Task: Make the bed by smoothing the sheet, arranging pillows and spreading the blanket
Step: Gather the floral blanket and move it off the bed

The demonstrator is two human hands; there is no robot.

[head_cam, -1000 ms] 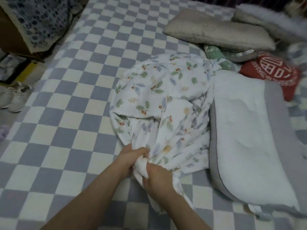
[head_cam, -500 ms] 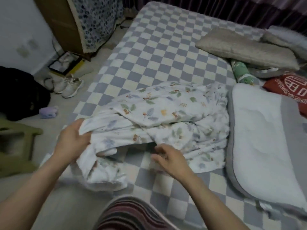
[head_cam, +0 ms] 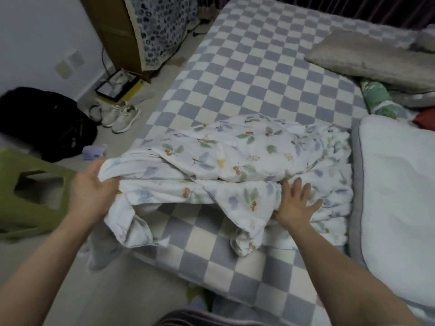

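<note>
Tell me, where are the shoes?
In the head view, the pale shoes sit on the floor at the left, between the black bag and the checkered bed.

This is a lived-in home bedroom. A low bed covered by a grey-and-cream checkered sheet fills the middle of the frame, with a taupe fabric pillow at upper right. At left, a pair of beige sneakers sits on the floor near a black bag, and a brown wooden cabinet draped with blue-patterned cloth stands at upper left.
</note>
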